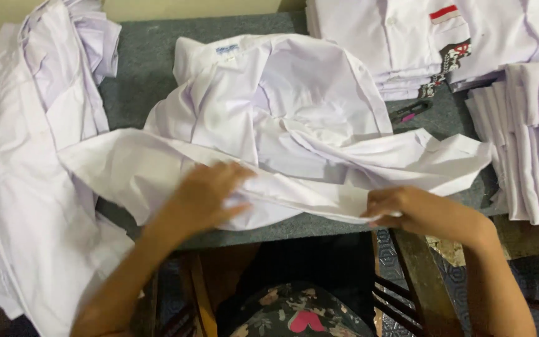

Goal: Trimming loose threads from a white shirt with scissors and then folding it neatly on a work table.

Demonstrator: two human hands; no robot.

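Observation:
A white shirt lies spread and crumpled on the grey table, collar toward the far side. My left hand rests flat on the shirt's near hem, fingers apart. My right hand pinches the near edge of the same shirt at the right, fingers closed on the cloth.
A loose heap of white shirts hangs over the table's left side. Folded white shirts are stacked at the back right, with another stack at the right edge. Small scissors lie between them. A wooden chair frame stands below.

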